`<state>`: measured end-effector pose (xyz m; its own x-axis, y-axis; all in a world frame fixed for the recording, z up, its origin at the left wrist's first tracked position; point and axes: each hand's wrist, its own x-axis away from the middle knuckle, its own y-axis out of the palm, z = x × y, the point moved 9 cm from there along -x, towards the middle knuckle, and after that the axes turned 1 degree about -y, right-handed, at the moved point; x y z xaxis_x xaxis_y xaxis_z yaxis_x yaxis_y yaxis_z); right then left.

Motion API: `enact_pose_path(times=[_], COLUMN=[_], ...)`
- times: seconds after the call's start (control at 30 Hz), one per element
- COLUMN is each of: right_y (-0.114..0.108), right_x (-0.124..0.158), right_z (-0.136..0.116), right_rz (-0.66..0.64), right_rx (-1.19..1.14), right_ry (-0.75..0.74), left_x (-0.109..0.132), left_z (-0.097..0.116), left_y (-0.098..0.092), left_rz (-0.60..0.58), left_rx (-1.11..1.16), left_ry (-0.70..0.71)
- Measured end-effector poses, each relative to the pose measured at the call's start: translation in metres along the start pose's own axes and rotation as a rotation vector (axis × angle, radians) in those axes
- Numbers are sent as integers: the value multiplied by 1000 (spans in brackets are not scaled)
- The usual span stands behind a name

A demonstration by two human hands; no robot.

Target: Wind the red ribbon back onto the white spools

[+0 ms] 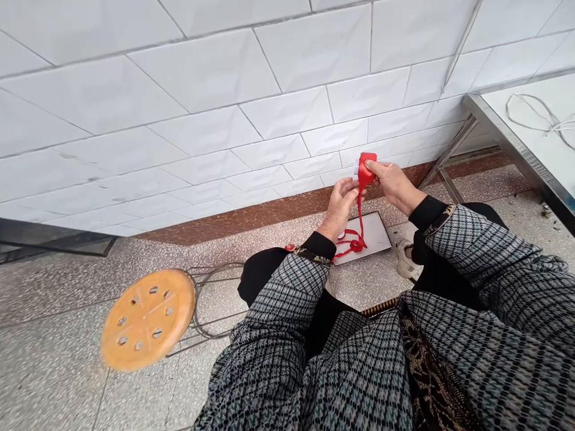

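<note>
My right hand pinches a wide, folded piece of red ribbon between thumb and fingers. A small white piece shows at the ribbon's left edge; what it is, I cannot make out. Just below and to the left, my left hand has its fingers curled round the narrower part of the ribbon. From there the ribbon hangs down to a loose, looped heap. That heap rests on a white rectangular board with a dark edge lying on the floor between my knees.
An orange round stool with metal legs lies tipped on the speckled floor at the left. On the right stands a metal-framed table with a thin cable on it. A white tiled wall rises close in front.
</note>
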<state>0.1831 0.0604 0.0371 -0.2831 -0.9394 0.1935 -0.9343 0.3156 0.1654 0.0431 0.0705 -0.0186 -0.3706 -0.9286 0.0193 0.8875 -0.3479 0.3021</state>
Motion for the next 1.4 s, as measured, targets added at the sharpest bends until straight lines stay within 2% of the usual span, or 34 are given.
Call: enact_pose_path(times=[0.1,0.27,0.47,0.53,0.7,0.83,1.0,1.23,1.4], right_y=[-3,3,5,4,5,9,5,0,-7], right_x=[-5,-9,-15,-16,-16,-13,-12,-7,-13], right_z=[-5,0,8,11,15,14,16,28,35], right_rz=[31,9,31,41,38,20,86,133,185], right_rx=[39,40,125,159,159,130,137,-55,-143], right_ry=[-47,-107,-146,-148,-95,-75,-23,224,306], left_x=[4,6,7,7,4,3,2,5,8], left_z=[5,14,25,26,24,19,11,2,3], left_y=[5,14,6,3,1,2,6,8,8], left_rz=[2,49,277,320,303,268,245,214,200], left_rx=[28,112,-84,-127,-49,-41,24,53,72], left_ry=[-2,38,188,210,207,150,61,22,58])
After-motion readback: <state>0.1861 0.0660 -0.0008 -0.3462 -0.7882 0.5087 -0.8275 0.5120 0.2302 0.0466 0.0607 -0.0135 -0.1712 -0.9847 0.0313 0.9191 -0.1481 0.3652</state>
